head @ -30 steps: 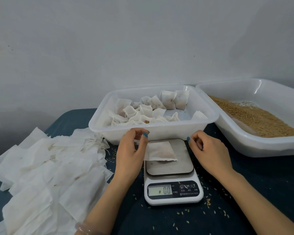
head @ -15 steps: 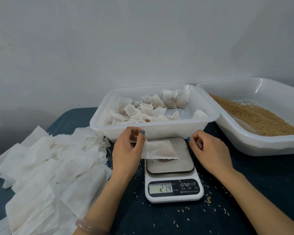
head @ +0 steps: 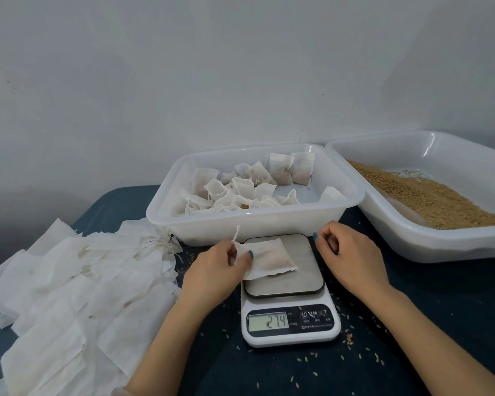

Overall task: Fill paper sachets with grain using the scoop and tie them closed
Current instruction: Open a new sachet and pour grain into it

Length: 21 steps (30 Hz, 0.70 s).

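Note:
A filled paper sachet [head: 272,260] lies on the steel plate of a small white scale [head: 290,324] that reads 27.4. My left hand [head: 212,270] pinches the sachet's left end, and a short string sticks up above the fingers. My right hand [head: 346,255] hovers with curled fingers just right of the scale plate and holds nothing that I can see. Loose brown grain [head: 429,197] fills the white tray [head: 455,247] at the right. No scoop is in view.
A white tub [head: 240,227] behind the scale holds several filled sachets. A heap of flat unfilled sachets [head: 69,281] covers the left of the dark blue cloth. Stray grains lie scattered around the scale. A grey wall stands close behind.
The scale reading went from 0.0 to 27.4 as the sachet settled on the plate. My left hand has shifted its pinch on the sachet's left end. The right hand has barely moved.

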{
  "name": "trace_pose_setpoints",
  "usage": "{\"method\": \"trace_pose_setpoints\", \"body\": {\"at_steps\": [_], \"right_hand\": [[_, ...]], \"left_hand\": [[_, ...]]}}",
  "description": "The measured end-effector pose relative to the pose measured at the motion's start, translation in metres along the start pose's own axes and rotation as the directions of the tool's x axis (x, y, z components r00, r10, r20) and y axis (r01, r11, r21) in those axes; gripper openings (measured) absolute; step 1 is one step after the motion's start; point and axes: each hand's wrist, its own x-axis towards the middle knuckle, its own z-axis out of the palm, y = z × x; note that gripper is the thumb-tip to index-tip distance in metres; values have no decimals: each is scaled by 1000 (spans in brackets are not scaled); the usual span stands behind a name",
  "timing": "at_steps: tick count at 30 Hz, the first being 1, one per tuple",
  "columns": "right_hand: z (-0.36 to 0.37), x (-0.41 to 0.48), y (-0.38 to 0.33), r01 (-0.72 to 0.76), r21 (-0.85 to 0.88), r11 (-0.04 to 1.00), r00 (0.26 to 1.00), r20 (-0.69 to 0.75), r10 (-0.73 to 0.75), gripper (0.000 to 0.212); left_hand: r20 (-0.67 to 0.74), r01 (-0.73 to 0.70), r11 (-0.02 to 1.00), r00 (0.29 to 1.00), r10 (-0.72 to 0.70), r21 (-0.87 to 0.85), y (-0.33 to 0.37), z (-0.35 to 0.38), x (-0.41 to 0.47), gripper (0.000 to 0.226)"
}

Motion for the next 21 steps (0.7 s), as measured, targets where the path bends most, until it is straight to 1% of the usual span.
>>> {"method": "trace_pose_setpoints", "body": {"at_steps": [2,3,7,10,12,14,15,17,19,21], "right_hand": [[0,0,0,1,2,1000,1000,-4,-1,24],[0,0,0,1,1,1000,1000,-4,-1,24],[-1,0,0,-7,3,1000,1000,-2,7,26],[-1,0,0,-4,2,1000,1000,2,4,25],[-1,0,-1,-2,0,1000,1000,8,2,23],[-1,0,-1,-5,-3,1000,1000,11,5,23],[-1,0,-1,-7,-4,1000,1000,12,7,23],[-1,0,-1,-9,1,1000,1000,12,9,23],[-2,-1,-2,-7,16,1000,1000,9,7,22],[-2,-1,-2,-7,18,1000,1000,13,7,22]], "left_hand": [[42,-21,988,999,28,-154,-3,-6,2,31],[50,-25,979,998,36,-205,-3,-10,2,30],[33,3,935,999,10,-354,-6,-27,4,27],[74,66,830,997,-30,-554,-11,-40,3,20],[110,108,756,993,-49,-645,-13,-48,3,6],[130,135,706,990,-61,-695,-15,-53,4,21],[119,128,686,991,-61,-717,-15,-55,4,19],[78,91,639,996,-48,-764,-14,-57,3,5],[23,45,586,999,-45,-809,-11,-60,3,5],[-50,-5,506,996,-75,-863,-6,-64,7,7]]}}
